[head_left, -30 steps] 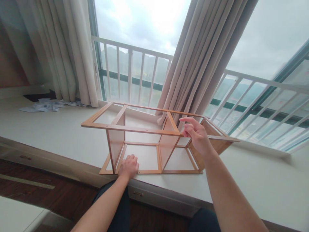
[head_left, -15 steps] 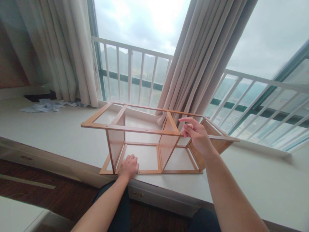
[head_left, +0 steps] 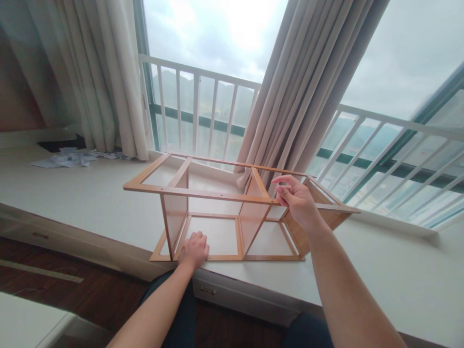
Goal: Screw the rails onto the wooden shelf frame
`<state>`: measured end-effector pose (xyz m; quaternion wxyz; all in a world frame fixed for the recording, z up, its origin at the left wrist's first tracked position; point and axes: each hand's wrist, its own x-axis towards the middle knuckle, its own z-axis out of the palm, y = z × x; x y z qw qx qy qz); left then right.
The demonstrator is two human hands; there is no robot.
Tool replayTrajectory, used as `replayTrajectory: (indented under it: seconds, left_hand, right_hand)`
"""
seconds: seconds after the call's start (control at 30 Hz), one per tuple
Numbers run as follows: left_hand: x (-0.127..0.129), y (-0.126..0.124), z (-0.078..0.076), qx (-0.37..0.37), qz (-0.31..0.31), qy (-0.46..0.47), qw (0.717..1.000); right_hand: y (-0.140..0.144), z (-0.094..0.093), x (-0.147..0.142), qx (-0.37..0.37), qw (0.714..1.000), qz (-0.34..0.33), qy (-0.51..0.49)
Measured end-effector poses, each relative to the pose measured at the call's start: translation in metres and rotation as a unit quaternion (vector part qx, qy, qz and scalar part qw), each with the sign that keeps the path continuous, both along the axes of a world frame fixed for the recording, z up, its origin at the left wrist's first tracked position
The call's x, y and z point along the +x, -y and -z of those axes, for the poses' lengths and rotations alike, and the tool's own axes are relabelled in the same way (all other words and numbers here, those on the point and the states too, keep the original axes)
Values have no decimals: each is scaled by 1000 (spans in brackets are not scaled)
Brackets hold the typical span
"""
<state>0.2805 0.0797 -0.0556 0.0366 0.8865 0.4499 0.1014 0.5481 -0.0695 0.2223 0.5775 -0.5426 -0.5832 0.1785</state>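
Observation:
A wooden shelf frame (head_left: 203,193) lies on its side on the white window ledge, with upright boards joining its upper and lower rails. My left hand (head_left: 195,249) is closed over the lower front rail, near the left board. At the upper front rail, by the joint with the middle board (head_left: 253,224), is my right hand (head_left: 295,195). Its index finger is bent forward above the thumb, and the other fingers are curled in. Whatever small thing they may hold is too small to make out.
The white ledge (head_left: 391,270) runs along the window, with drawers below its front edge. Beige curtains (head_left: 308,82) hang behind the frame, before a white railing (head_left: 203,77). Paper scraps (head_left: 68,158) lie at the far left, beside a dark flat thing (head_left: 61,144).
My right hand has shifted slightly right along the upper rail, and its index finger is more bent. My left hand and the shelf frame keep their places.

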Motion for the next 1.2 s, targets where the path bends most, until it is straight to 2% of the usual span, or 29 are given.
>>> replayTrajectory:
  seconds: [0.47,0.83,1.2]
  left_hand:
    - [0,-1,2,-6,-1,8,1000]
    - [0,2,-5,-16,-1,11,1000]
    - [-1,0,-1,-4,1,-4,1000]
  right_hand:
    - [-2,0,2,17,1000,10,2]
    - [0,0,-1,8,1000,18,1]
    - [0,3,-5,-17,995,95,36]
